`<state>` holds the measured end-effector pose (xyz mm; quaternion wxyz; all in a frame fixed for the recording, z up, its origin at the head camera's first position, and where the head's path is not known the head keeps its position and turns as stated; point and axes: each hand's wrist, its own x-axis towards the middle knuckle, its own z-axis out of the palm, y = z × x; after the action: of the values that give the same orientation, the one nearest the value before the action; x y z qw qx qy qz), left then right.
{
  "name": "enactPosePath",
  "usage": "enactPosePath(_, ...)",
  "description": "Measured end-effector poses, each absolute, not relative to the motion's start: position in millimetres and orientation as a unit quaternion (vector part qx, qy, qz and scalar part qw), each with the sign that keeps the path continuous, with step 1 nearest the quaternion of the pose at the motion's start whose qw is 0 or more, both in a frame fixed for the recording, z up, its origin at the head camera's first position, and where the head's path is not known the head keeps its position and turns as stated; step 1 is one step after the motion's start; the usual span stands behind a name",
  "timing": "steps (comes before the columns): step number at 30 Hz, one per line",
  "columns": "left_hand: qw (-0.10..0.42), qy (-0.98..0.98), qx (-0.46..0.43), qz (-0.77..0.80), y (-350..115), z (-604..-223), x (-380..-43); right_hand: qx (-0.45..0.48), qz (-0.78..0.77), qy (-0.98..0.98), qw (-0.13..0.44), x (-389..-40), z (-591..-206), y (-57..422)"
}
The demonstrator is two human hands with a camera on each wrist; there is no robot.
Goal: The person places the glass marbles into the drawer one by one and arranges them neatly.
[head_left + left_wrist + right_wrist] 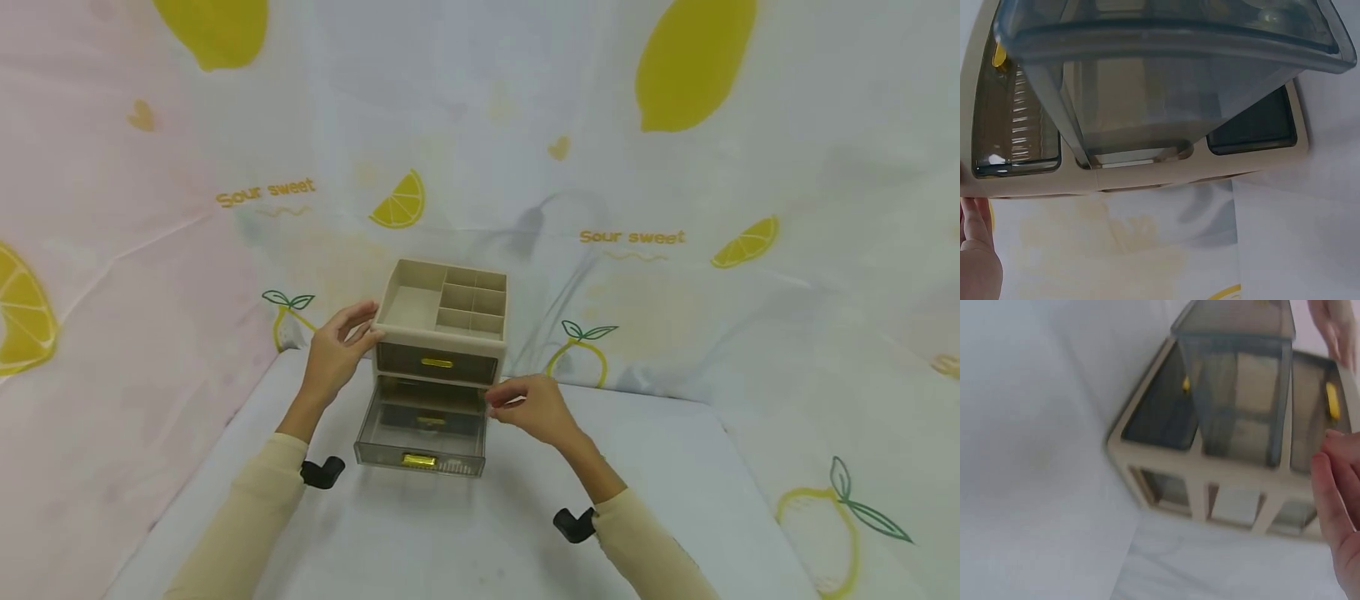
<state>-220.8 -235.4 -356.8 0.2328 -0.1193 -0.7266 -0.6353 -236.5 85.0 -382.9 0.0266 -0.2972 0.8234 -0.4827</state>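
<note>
Open drawer (450, 464) juts toward 6 o'clock from cabinet (438, 338), 8 o'clock of nearer right hand (531, 408): fingertips close together, grip unclear. Left hand (337, 352), thumb apart from fingers, at cabinet's 9 o'clock side.

Moderate, diffuse light fills the head view, and a soft shadow beneath the open drawer (459, 467) suggests light from above. Blurry grey shadows also lie on the printed fabric (465, 100), which shades from pinkish at left to cooler grey at right. The yellow handle (418, 460) shines brightly, and the lemon prints (693, 67) near the edges look stretched by the wide lens. Of the 2 wrist views, the left is dimmer, bluish and low in contrast, with pale reflections on the drawer; in the right, blur smears the drawer unit (1160, 453) and the tabletop (1029, 487) looks hazy.
</note>
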Motion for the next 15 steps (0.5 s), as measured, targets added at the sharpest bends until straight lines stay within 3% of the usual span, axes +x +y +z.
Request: enactPosePath(15,0.238,-0.721,-0.127,-0.639,-238,-360,-223,-0.153,-0.394,0.901,-0.095,-246,-418,197)
